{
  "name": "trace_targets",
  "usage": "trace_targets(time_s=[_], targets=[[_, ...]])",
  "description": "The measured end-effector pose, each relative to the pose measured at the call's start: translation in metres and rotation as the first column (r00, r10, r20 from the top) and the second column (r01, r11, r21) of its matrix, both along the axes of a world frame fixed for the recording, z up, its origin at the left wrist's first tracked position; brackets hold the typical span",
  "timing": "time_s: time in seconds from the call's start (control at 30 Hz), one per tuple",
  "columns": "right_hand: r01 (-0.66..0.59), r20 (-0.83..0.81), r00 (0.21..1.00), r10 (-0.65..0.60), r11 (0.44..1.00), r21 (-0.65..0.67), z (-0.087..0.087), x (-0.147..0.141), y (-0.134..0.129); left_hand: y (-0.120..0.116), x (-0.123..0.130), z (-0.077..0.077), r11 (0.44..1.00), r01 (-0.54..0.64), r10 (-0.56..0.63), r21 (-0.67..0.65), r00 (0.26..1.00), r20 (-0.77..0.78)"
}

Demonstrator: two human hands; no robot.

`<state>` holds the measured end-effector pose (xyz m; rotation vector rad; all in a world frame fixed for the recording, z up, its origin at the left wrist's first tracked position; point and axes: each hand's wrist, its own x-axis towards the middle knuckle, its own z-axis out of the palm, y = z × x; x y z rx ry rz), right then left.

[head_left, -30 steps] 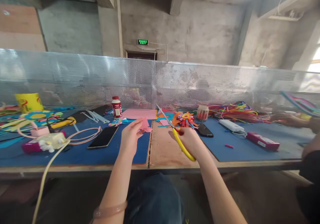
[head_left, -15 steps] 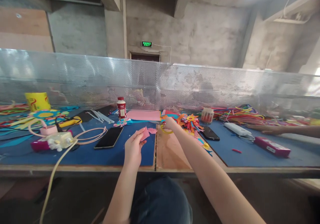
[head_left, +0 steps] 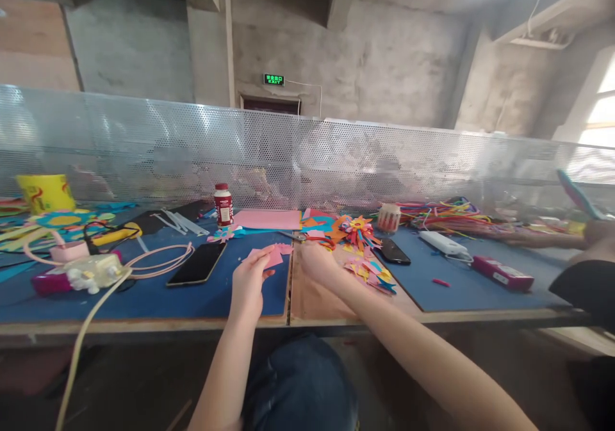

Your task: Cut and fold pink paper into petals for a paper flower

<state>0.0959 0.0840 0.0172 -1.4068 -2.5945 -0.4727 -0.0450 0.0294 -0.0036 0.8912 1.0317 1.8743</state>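
My left hand pinches a folded piece of pink paper above the blue mat. A jagged pink cut-out shows just behind that paper. To its right, my right hand is closed over the scissors, whose blades point left past the knuckles. My own hand hides most of that grip. Behind it lie a pink, orange and blue layered paper flower and flat orange and blue paper. Small yellow and pink paper pieces lie right of my wrist.
A black phone, a power strip with cables and a red-capped bottle stand left. On the right are another phone, a white device and a magenta box. A co-worker's arm reaches in from the right.
My right hand has drawn back nearer to me from beside the paper flower. The view has turned slightly right. A co-worker's dark sleeve and a blue-and-pink object have come in at the right edge.
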Motion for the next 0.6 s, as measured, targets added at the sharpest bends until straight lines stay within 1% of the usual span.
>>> trace_targets(time_s=[0.03,0.07,0.1,0.13,0.23,0.3,0.37,0.43,0.5,0.53,0.6], targets=[[-0.137,-0.029,0.990,0.137,0.991,0.009,-0.006,0.002,-0.011,0.000,0.000,0.000,1.000,-0.003,0.003,-0.002,1.000,-0.002],[-0.297,-0.064,0.953,0.296,0.955,-0.001,-0.012,0.006,-0.021,0.001,0.000,-0.001,1.000,-0.002,0.002,0.000,1.000,-0.008],[-0.396,-0.088,0.916,0.392,0.918,-0.025,-0.017,0.012,-0.029,0.001,0.000,-0.001,1.000,0.002,-0.002,0.003,1.000,-0.015],[-0.418,-0.115,0.904,0.412,0.908,-0.035,-0.021,0.021,-0.035,0.001,0.000,-0.002,1.000,0.010,-0.010,0.008,1.000,-0.022],[-0.354,-0.121,0.931,0.343,0.932,-0.081,-0.028,0.052,-0.042,0.001,-0.001,-0.003,0.999,0.032,-0.031,0.012,0.999,-0.031],[-0.249,-0.112,0.965,0.238,0.964,-0.093,-0.029,0.072,-0.041,0.000,-0.001,-0.003,0.999,0.040,-0.039,0.010,0.998,-0.043],[-0.171,-0.059,0.984,0.166,0.982,-0.078,-0.031,0.087,-0.038,0.000,-0.001,-0.002,0.999,0.038,-0.038,0.010,0.997,-0.065],[-0.094,-0.031,0.995,0.092,0.994,-0.055,-0.035,0.096,-0.037,0.000,-0.001,-0.002,0.999,0.043,-0.042,0.008,0.995,-0.088],[-0.025,-0.065,0.998,0.024,1.000,-0.013,-0.036,0.102,-0.036,0.001,-0.001,-0.002,0.999,0.054,-0.053,0.000,0.993,-0.106],[-0.007,-0.097,0.995,0.007,1.000,0.005,-0.035,0.104,-0.035,0.001,-0.001,-0.002,0.998,0.062,-0.061,-0.001,0.991,-0.116],[-0.021,-0.162,0.986,0.023,1.000,0.015,-0.028,0.110,-0.032,0.001,-0.001,-0.003,0.998,0.066,-0.066,-0.006,0.990,-0.127]])
